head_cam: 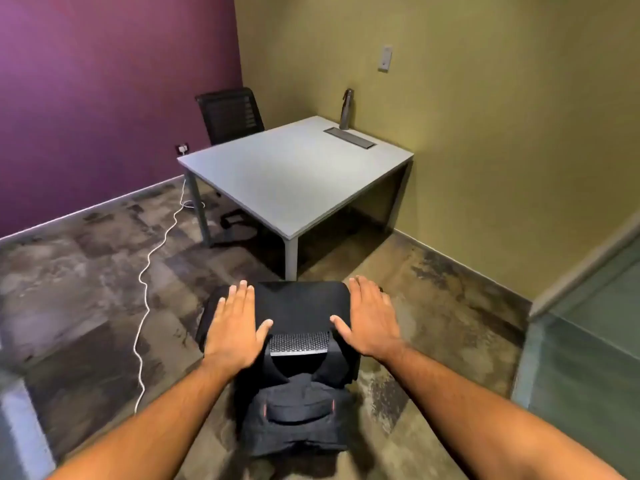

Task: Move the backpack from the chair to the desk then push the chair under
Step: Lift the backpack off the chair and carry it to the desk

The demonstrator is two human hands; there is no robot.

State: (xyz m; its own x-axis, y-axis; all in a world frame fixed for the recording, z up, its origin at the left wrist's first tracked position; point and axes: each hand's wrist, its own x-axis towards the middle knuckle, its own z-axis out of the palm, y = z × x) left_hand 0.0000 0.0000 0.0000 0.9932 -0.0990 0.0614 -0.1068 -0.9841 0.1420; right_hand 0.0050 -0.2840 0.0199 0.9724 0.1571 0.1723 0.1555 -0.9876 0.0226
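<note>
A black backpack (298,403) with a grey mesh patch stands on a black chair (207,317) right below me; the pack hides most of the chair. My left hand (235,327) lies flat with straight fingers over the pack's upper left side. My right hand (372,320) is spread the same way over its upper right side. Neither hand grips anything, and I cannot tell whether they touch the fabric. The grey desk (294,174) stands just beyond the chair, in the corner by the olive wall.
A second black office chair (230,114) sits at the desk's far side by the purple wall. A metal bottle (346,109) and a cable hatch (349,137) are on the desk's far edge. A white cable (145,282) snakes across the floor at left. A glass partition (588,341) stands at right.
</note>
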